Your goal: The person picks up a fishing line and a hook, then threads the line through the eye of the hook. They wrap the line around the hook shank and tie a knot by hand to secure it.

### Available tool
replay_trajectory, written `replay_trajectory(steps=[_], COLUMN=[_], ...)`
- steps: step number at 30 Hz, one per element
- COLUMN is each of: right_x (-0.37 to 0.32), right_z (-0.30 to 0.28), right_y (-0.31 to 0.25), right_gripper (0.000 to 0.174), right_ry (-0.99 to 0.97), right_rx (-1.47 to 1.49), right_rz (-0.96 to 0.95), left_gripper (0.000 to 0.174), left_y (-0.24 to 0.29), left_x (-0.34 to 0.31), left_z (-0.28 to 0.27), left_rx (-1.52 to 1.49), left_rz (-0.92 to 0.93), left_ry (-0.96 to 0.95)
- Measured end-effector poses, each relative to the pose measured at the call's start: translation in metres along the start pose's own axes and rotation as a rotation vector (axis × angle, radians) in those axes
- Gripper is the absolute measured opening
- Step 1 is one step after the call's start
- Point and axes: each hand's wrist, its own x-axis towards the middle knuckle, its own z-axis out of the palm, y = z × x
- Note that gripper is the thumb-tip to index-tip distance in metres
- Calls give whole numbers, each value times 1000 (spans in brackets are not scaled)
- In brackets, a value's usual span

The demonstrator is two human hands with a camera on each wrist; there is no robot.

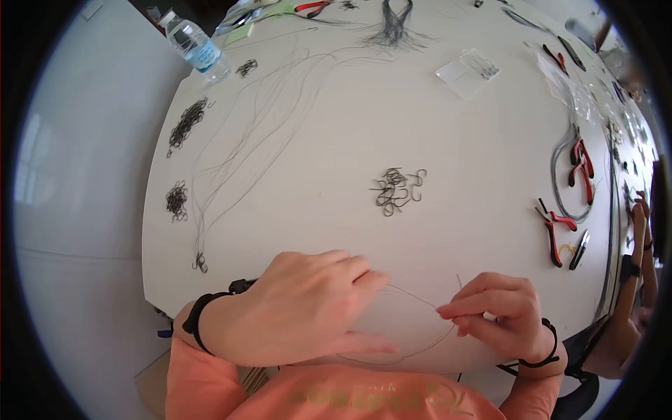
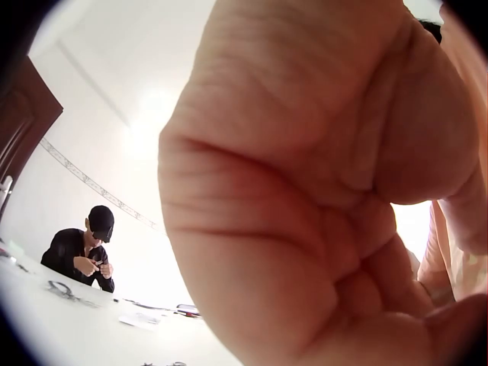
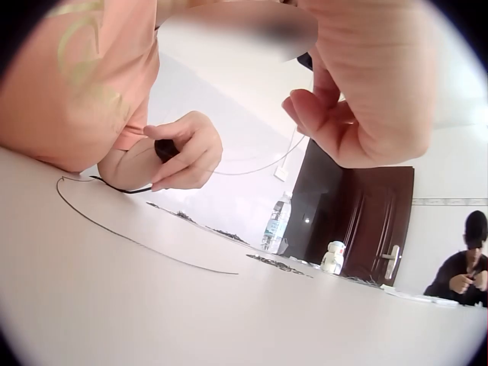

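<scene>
A thin dark line curves in a loop between the two hands, low in the head view. My right hand pinches it between thumb and fingertips, and a short end sticks up above them. To the left, my left hand is held palm down with its thumb apart from the fingers; one stretch of line runs up to its fingertips. In the right wrist view, my left hand has loosely bent fingers, and the line lies partly on the table. The left palm fills much of the left wrist view.
A pile of dark hooks lies mid-table. More small piles, long strands and a bottle are at the left. On the right are red-handled pliers, coiled wire and a clear box. Another person's arms show at the far right.
</scene>
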Motion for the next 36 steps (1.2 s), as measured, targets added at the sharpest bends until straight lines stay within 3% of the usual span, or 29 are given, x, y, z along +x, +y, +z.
replay_trajectory(steps=[1,3,4,6,9,13,15,19,21,25,27,31,34,36], right_x=[-2,-4,-4,-5,-7,0,5,12,16,21,25,27,21,17], right_z=[4,10,10,13,10,0,0,0,2,10,16,20,22,26], right_y=[0,-2,-4,-5,-8,-12,-15,-15,-13,-13,-15,-20,-25,-26], right_gripper=[26,31,31,30,26,20,14,8,8,9,10,13,15,16], right_ry=[-14,-71,-77,-29,78,223,267,252,232,220,289,374,435,494], right_rx=[11,18,8,-26,-94,-242,-295,-303,-258,-235,-241,-289,-294,-335], right_rz=[-3,-58,-50,-89,-117,-141,-79,-24,-23,-14,-78,-135,-78,-80], left_gripper=[51,39,39,24,12,10,9,12,17,23,26,19,19,17], left_y=[4,6,6,6,6,4,2,-5,5,0,-5,-11,-8,-7], left_x=[4,12,13,16,17,15,16,19,25,36,36,30,27,24], left_z=[8,23,27,32,28,7,3,2,4,21,24,18,13,11], left_rx=[-1,-127,-127,-413,-421,-448,-454,-434,-431,-540,-673,-739,-698,-767], left_rz=[-17,87,88,256,288,224,105,56,-39,92,109,64,67,46], left_ry=[-3,275,277,227,240,208,224,129,347,434,321,354,383,325])
